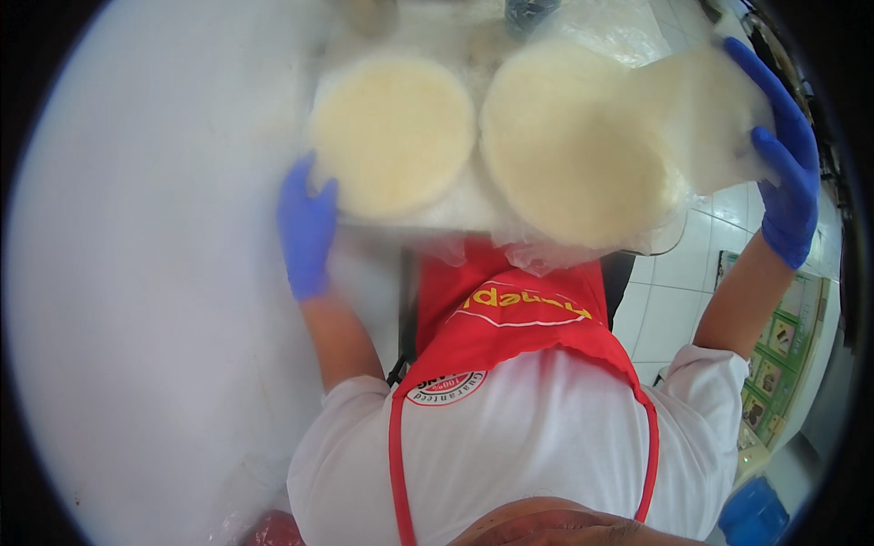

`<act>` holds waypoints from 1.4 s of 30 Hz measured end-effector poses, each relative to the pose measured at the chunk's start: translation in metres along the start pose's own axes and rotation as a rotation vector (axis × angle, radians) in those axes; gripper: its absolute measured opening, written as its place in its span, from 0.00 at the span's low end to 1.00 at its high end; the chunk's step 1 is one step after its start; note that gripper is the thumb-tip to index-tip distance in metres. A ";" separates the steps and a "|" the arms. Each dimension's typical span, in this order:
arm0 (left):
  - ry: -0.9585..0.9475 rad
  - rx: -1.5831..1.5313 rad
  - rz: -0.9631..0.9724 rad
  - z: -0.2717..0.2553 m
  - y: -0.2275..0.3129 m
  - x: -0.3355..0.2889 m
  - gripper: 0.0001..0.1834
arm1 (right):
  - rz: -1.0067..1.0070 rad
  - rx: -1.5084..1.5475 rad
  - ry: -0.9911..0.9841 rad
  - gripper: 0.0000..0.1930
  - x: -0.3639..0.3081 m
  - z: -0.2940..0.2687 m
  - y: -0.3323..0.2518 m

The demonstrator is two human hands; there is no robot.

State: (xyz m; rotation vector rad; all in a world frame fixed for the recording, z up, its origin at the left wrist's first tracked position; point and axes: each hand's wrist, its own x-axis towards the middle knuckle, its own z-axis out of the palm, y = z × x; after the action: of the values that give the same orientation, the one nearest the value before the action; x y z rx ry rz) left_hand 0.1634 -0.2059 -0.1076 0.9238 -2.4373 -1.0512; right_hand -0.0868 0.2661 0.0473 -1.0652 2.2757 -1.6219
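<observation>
Two pale, round stacks of thin wrapper sheets lie side by side: a left stack [393, 136] and a right stack [566, 146]. My right hand [790, 173], in a blue glove, is raised at the far right and closed on the edge of one thin, see-through wrapper sheet [715, 109]. That sheet stretches leftward over the right stack; whether it is still attached there I cannot tell. At the near left edge of the left stack is my blue-gloved left hand [308, 223], thumb and fingers apart, the fingertips at the stack's rim.
Crinkled clear plastic [605, 27] lies behind and under the right stack. A dark object [530, 14] stands at the back. On the left is a broad whitish surface [155, 273]. A white appliance with a green picture panel [783, 355] and a blue container [754, 514] stand at right.
</observation>
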 end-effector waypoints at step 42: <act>-0.035 -0.039 0.225 0.031 -0.032 0.103 0.17 | -0.026 -0.410 -0.619 0.21 0.172 0.260 0.092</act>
State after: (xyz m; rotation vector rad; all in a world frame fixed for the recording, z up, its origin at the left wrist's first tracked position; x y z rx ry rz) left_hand 0.0851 -0.2759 -0.1479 0.6058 -2.4697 -1.0364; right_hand -0.1258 -0.0256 -0.0915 -1.4342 2.1776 -0.6783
